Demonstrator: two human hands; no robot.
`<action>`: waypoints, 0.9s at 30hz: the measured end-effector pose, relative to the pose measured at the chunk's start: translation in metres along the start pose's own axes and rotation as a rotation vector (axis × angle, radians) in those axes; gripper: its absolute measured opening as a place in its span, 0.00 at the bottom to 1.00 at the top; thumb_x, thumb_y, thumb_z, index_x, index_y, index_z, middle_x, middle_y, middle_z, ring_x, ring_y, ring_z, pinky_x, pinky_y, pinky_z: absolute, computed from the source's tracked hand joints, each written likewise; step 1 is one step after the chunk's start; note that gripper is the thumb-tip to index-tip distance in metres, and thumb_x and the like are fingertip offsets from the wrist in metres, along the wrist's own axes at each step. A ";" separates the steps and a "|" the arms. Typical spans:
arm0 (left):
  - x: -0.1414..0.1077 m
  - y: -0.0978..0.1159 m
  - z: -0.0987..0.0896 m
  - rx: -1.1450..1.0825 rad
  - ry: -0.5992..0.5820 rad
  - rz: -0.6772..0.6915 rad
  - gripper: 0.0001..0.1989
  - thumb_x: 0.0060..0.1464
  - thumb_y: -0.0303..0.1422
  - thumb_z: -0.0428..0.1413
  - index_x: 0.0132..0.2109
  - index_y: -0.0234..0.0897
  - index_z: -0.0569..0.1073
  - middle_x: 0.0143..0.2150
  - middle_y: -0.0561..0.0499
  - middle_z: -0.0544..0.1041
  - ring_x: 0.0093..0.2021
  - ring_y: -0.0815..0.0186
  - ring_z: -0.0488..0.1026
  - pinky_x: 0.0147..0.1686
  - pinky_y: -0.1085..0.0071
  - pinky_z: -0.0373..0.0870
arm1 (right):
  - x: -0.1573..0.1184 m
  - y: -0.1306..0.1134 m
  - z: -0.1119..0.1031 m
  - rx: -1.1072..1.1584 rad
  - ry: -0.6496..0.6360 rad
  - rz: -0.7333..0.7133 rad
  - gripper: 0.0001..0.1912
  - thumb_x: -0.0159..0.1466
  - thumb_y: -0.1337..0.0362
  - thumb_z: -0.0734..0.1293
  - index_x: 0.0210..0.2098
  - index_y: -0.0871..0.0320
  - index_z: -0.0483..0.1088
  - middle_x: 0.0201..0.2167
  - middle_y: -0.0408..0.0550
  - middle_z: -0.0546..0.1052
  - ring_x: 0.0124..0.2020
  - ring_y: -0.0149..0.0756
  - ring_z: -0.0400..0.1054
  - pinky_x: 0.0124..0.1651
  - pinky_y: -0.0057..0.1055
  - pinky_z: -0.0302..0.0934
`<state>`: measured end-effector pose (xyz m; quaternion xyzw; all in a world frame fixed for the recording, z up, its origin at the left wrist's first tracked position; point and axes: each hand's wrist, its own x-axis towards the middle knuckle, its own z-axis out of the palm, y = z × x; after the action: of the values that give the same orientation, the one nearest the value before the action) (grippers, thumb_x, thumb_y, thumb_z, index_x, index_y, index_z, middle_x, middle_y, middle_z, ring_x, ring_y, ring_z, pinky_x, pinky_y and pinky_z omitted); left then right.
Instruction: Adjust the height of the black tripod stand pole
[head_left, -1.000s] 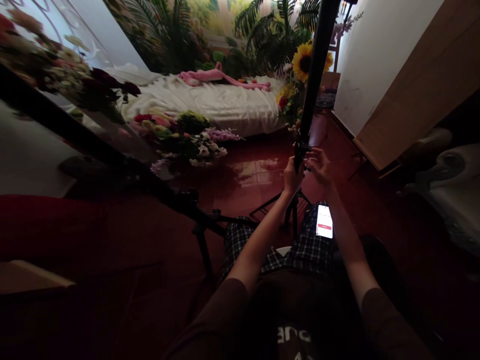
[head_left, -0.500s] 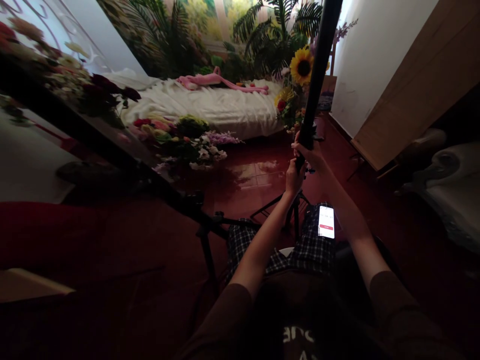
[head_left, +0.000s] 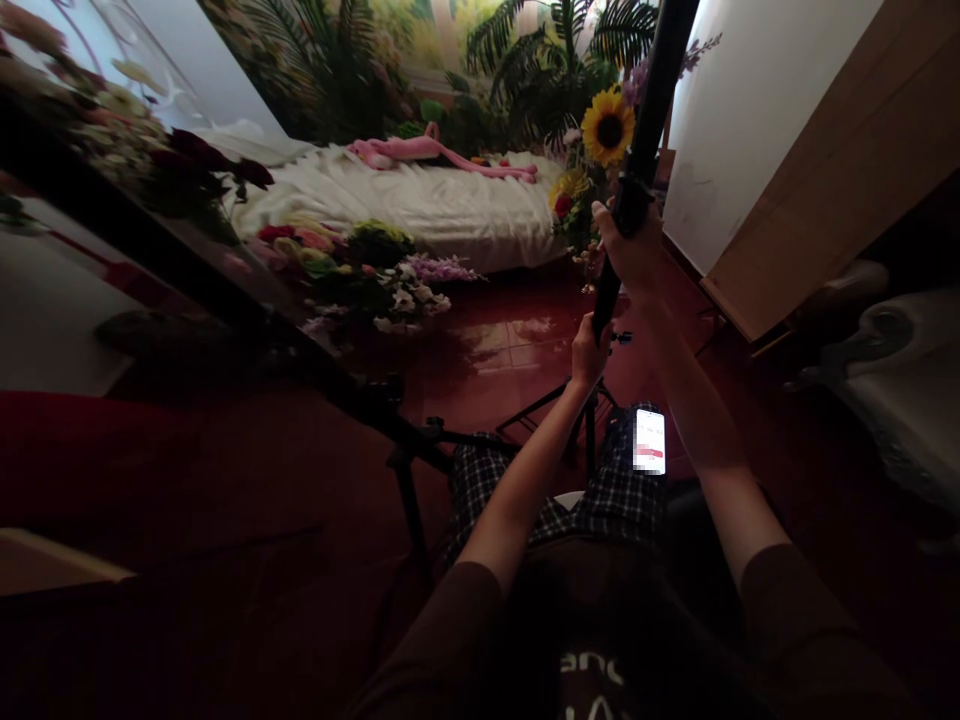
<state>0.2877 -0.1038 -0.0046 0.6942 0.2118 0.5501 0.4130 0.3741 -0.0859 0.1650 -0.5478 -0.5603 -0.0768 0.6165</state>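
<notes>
A black stand pole (head_left: 654, 120) slants up and to the right in front of me. My left hand (head_left: 591, 352) is wrapped round its lower part, just above the tripod legs (head_left: 591, 420). Higher up, my right hand (head_left: 634, 245) grips the pole by a dark collar (head_left: 634, 195). A bare length of pole shows between the two hands. Beside the left hand, a small knob (head_left: 622, 338) sticks out to the right. A phone (head_left: 649, 442) with a lit screen rests on my right thigh, close to the right forearm.
Another black pole (head_left: 187, 270) crosses the left side diagonally. Artificial flowers (head_left: 375, 275) stand before a white-draped bed (head_left: 442, 215) with a pink plush toy (head_left: 409, 150). A sunflower (head_left: 607, 127) is behind the pole. At right are a wooden board (head_left: 795, 190) and a pale sofa (head_left: 907, 360).
My right hand has moved up, away from the left hand, and the collar has risen with it. More pole now shows between the hands. The left hand stays at about the same spot.
</notes>
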 end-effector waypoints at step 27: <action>-0.003 0.002 -0.001 0.057 0.011 -0.033 0.14 0.62 0.44 0.52 0.45 0.37 0.70 0.35 0.49 0.76 0.33 0.68 0.74 0.35 0.74 0.66 | -0.198 -0.001 -0.049 -0.605 -0.118 0.155 0.23 0.70 0.56 0.58 0.62 0.55 0.65 0.63 0.51 0.69 0.65 0.41 0.60 0.67 0.45 0.56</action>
<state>0.2860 -0.1069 -0.0047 0.6992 0.2411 0.5406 0.4009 0.3319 -0.2265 0.0235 -0.7509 -0.5035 -0.1607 0.3960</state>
